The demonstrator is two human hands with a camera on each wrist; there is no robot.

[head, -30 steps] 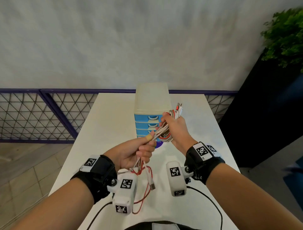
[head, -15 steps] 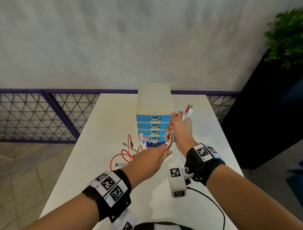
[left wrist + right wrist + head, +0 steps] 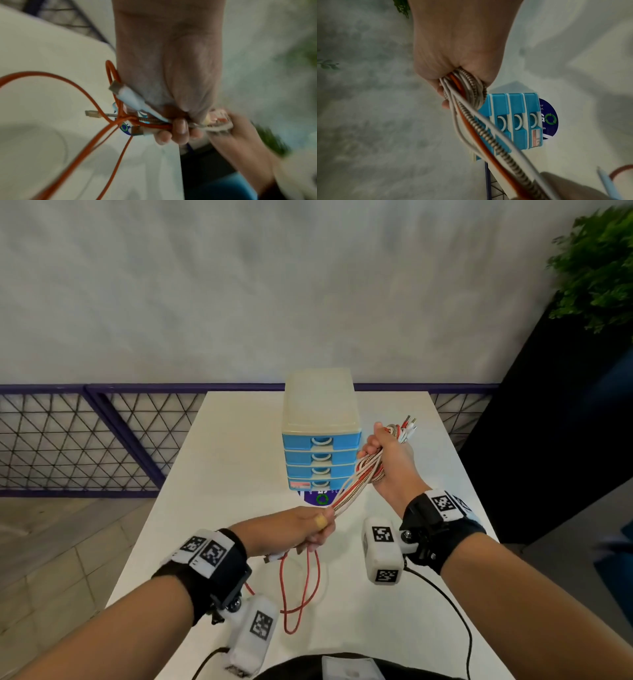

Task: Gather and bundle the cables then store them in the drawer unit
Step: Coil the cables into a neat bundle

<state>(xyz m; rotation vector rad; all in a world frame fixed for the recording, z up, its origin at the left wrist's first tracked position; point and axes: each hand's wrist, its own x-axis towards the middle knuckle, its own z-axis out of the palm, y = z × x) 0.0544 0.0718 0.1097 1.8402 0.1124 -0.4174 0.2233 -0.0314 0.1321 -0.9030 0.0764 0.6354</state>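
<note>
Spanning both hands, red-white cables (image 3: 352, 486)

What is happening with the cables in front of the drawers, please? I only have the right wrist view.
Observer: The left hand grips the cables nearer the person, and they run straight up to the right hand.
Operator: Do the ends hang loose?
Observer: Yes, red loops dangle below the left hand, over the table.
Operator: Is any drawer open?
Observer: No, all four on the drawer unit look closed.
</note>
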